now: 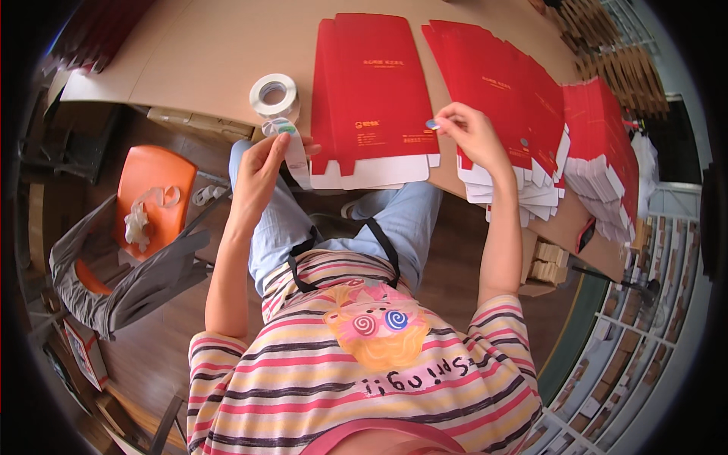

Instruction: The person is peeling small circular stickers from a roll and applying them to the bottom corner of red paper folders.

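Observation:
My left hand [260, 168] holds a white backing strip of round stickers [289, 144] that runs up to a white roll [274, 94] on the table. My right hand [472, 130] pinches one small round sticker [431, 123] between thumb and forefinger, just off the right edge of a flat red carton blank [370, 91] with white flaps. That blank lies alone on the brown cardboard-covered table [205, 53]. To the right of my right hand a fanned stack of the same red carton blanks [516, 98] is spread along the table.
An orange chair [155, 189] with curled white backing strips stands at the left, next to a grey bag [129, 284]. Further red blanks [607, 144] pile at the far right. Wooden pallets [607, 53] and shelving lie beyond the table.

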Tool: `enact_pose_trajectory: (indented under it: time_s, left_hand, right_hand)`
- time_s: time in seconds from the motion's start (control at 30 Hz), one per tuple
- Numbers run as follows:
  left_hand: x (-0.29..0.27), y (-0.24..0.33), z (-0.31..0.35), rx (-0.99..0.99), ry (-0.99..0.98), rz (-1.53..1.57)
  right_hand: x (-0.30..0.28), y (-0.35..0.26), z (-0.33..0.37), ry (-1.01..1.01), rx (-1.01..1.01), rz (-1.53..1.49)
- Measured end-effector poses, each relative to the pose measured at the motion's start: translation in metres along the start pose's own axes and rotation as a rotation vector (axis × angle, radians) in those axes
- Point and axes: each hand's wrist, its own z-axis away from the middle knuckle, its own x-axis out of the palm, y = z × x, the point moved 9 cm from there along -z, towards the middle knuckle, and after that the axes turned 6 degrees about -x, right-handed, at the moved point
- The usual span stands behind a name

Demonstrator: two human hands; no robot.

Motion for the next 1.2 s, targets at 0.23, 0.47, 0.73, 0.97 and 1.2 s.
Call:
enact_pose_trajectory:
  time_s: [0.23, 0.47, 0.73, 0.97, 1.2]
  left_hand:
    - [0.054, -0.011, -0.006, 0.105, -0.025, -0.376]
    - [0.052, -0.019, -0.008, 0.082, -0.013, -0.321]
    - [0.055, -0.031, -0.010, -0.070, -0.096, -0.381]
    - [0.053, -0.037, -0.011, -0.103, -0.101, -0.404]
    - [0.049, -0.029, -0.015, 0.028, -0.039, -0.171]
  right_hand:
    - [0.005, 0.031, -0.020, -0.055, 0.080, 0.229]
    - [0.008, 0.033, -0.019, -0.072, 0.086, 0.195]
    - [0.010, 0.038, -0.018, -0.007, 0.029, 0.266]
    - [0.018, 0.003, -0.010, 0.057, -0.006, 0.711]
    - [0.016, 0.007, 0.012, 0.367, -0.030, 0.560]
